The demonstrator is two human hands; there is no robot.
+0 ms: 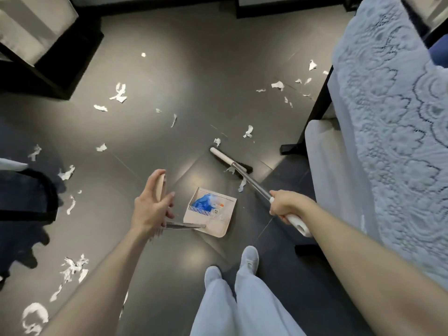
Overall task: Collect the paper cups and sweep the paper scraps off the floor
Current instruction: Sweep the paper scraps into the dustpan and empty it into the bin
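As right hand (287,204) grips broom (252,183), left hand (151,209) seemingly holds dustpan (211,214).

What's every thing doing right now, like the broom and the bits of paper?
Broom: head down on the floor, held by the right hand.
Dustpan: sitting on the floor, something blue inside, handle held by the left hand.
Paper scraps: scattered on the floor, not swept yet.

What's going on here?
A person is sweeping up. The right hand grips a broom by its handle, the head on the floor beside a few paper scraps. The left hand holds the long handle of a dustpan standing on the floor, with something blue inside. Most scraps lie scattered across the floor.
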